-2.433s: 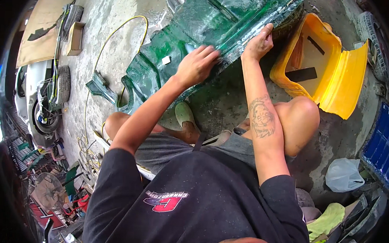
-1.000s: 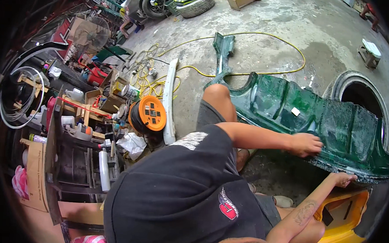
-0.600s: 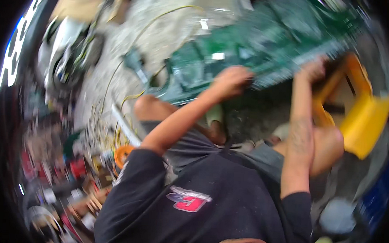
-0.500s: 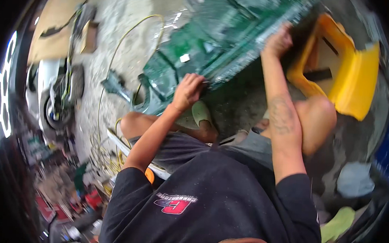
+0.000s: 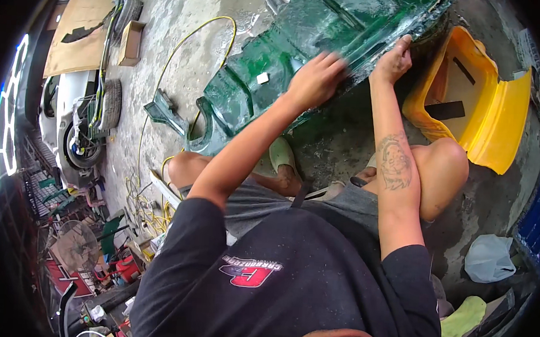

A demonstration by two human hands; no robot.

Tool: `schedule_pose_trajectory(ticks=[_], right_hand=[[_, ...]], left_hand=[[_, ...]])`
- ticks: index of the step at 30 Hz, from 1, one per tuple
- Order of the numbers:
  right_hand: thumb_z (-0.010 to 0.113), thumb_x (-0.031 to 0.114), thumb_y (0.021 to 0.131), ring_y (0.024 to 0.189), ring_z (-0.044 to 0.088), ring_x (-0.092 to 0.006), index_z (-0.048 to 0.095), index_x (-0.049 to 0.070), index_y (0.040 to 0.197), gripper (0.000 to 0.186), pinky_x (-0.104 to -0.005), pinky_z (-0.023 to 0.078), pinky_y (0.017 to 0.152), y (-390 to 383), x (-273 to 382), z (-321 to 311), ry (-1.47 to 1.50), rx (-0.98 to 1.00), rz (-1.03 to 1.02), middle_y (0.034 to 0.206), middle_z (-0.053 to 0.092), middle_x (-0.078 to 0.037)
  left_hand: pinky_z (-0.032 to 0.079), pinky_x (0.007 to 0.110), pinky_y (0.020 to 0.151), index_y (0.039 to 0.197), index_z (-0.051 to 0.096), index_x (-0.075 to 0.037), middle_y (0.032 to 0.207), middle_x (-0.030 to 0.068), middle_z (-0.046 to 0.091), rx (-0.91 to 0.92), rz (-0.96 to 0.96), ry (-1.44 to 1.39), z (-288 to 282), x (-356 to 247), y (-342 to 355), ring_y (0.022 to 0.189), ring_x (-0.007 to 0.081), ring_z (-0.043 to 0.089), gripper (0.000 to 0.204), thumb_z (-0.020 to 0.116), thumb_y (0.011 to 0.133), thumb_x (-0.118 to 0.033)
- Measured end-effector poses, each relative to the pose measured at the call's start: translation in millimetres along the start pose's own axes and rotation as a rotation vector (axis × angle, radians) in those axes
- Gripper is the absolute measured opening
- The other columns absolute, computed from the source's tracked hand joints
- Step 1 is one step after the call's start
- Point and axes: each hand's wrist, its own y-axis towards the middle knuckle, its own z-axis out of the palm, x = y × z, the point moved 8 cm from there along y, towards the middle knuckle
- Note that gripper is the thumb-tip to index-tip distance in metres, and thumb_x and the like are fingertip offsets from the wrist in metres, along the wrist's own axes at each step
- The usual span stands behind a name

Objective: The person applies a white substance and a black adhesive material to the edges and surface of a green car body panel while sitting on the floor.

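Observation:
A large green moulded panel, glossy with ribs and a rough, whitish near edge, slants across the top over my feet. My right hand grips its near edge toward the right end, thumb up and fingers curled below. At the same edge, nearer the middle, my left hand is curled with its fingers together. Its fingertips are smeared by motion, and whatever they hold cannot be made out. A small white square piece lies on the panel to the left of that hand.
A yellow moulded shell lies on the floor at right, above a white plastic bag. A yellow hose loops over the concrete at left. Beyond it are a cardboard box, a wheel and cluttered tools.
My left hand has slid rightward and away from me along the panel edge, coming closer to my right hand. The right hand keeps its hold. The whole view has shifted slightly.

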Motion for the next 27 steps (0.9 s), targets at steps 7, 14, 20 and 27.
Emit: schedule_pose_trajectory(ticks=[7,14,20,27], right_hand=[[0.05,0.044,0.103,0.106,0.061,-0.0248,0.061,-0.011,0.124,0.06,-0.0357,0.046,0.095,-6,3,8,0.023,0.058,0.088,0.12,0.067,-0.016],[0.049,0.041,0.101,0.09,0.064,-0.029,0.064,-0.01,0.109,0.054,-0.0425,0.053,0.08,-7,-10,21,0.135,0.101,0.135,0.107,0.067,-0.017],[0.045,0.043,0.103,0.103,0.063,-0.0299,0.059,-0.011,0.122,0.059,-0.0409,0.051,0.088,1,11,8,0.105,0.084,0.054,0.122,0.063,-0.019],[0.048,0.044,0.102,0.109,0.059,-0.0273,0.055,-0.015,0.126,0.065,-0.0384,0.046,0.095,-5,1,16,0.095,0.113,0.036,0.128,0.06,-0.02]], left_hand=[[0.05,0.042,0.083,0.112,0.06,-0.005,0.105,0.0141,0.06,0.126,-0.245,0.034,-45,36,-180,0.096,0.0351,0.058,0.028,0.066,0.085,-0.007],[0.049,0.046,0.076,0.092,0.059,-0.002,0.092,0.0159,0.056,-0.334,-0.312,-0.158,-13,10,-23,0.09,0.0393,0.058,0.018,0.07,0.084,-0.014],[0.049,0.044,0.079,0.104,0.065,-0.003,0.097,0.015,0.062,-0.211,-0.375,-0.064,-43,43,-194,0.093,0.0374,0.06,0.025,0.072,0.081,-0.012],[0.051,0.043,0.077,0.111,0.058,-0.003,0.098,0.0174,0.059,-0.381,-0.424,-0.201,-67,43,-153,0.092,0.0383,0.061,0.028,0.07,0.088,-0.015]])
